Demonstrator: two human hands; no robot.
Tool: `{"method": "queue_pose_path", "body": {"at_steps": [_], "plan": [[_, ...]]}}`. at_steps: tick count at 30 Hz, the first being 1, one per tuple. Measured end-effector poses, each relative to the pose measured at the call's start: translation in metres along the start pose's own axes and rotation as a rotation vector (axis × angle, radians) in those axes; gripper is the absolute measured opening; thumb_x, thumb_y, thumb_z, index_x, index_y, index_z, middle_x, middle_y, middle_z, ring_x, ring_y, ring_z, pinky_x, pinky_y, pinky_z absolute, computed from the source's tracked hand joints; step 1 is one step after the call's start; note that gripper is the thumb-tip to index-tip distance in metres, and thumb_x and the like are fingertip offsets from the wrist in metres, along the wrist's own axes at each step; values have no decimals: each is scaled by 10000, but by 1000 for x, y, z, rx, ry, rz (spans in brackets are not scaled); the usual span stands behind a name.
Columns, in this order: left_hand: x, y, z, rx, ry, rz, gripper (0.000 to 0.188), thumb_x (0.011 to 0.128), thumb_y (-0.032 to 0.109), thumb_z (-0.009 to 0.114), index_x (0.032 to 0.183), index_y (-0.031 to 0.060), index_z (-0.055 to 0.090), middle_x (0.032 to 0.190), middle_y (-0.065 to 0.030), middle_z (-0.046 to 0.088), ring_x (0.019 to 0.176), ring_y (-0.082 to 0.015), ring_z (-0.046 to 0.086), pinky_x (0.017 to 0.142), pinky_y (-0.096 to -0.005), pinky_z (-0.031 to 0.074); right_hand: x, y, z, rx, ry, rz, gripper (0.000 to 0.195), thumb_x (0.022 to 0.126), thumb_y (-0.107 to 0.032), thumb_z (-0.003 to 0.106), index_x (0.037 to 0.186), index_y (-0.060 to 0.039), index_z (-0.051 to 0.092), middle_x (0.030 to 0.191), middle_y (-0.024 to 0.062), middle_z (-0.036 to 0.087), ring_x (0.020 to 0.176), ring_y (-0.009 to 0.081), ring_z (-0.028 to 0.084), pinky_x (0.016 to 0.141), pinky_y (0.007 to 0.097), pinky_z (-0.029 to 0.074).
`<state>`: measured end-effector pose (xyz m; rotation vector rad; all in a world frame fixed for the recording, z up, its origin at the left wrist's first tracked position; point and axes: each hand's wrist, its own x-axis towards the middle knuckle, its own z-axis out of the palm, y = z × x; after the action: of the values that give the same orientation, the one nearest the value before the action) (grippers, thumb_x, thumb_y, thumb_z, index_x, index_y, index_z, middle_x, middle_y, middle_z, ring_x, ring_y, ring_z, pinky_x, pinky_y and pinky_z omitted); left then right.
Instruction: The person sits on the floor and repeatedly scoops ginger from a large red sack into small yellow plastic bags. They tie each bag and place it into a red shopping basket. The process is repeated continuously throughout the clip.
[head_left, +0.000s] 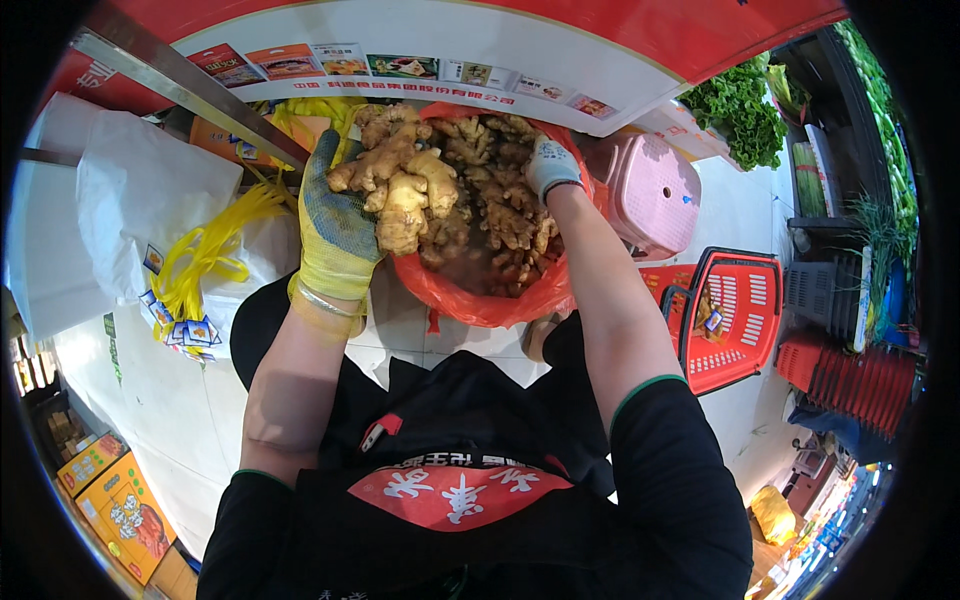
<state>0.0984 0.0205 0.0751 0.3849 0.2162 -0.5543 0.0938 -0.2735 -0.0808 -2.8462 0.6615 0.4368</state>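
Observation:
My left hand (334, 225) holds a large knobbly piece of ginger root (401, 180) above the left rim of a red plastic bag (480, 304). Yellow netting covers that gloved hand down to the wrist, where a bracelet shows. Many more ginger roots (514, 214), brown and dirt-covered, fill the open bag on the floor between my feet. At the bag's right side, my right hand (553, 163) in a pale work glove reaches down against the ginger. Its fingertips are hidden, so I cannot tell whether they grip a root.
Yellow mesh bags (199, 255) with small tags lie on white sheeting (150, 180) at left. To the right are a pink plastic stool (656, 195) and a red shopping basket (739, 322) with ginger inside. A printed display panel (420, 37) borders the far side; leafy greens (739, 112) stand beyond.

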Motion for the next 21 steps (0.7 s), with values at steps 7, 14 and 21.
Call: {"method": "queue_pose_path", "body": {"at_steps": [7,14,21], "plan": [[6,6,-14,-159,-345,-150,366,932,331,466,1128,40,567,1020,-104,644,992,-256,606,911,-404,482,-20,-9,-33,160,127,-149,575,808,-346,640,1260,-35,468,1187,195,567,1066,338,569,908,401,459],[-1,-5,1,-25,-40,-23,296,942,318,455,738,118,528,798,-135,607,717,-251,587,776,-389,535,-16,-37,-31,-36,-81,16,575,907,-90,460,1439,-237,298,1366,118,468,1204,288,508,984,388,432],[0,-1,-2,74,-32,42,391,966,333,415,1214,51,522,1118,-139,599,1037,-274,594,896,-416,514,-35,-21,-44,224,114,-159,462,847,-148,562,1295,-85,463,1244,142,554,1056,323,580,898,399,474]]}}
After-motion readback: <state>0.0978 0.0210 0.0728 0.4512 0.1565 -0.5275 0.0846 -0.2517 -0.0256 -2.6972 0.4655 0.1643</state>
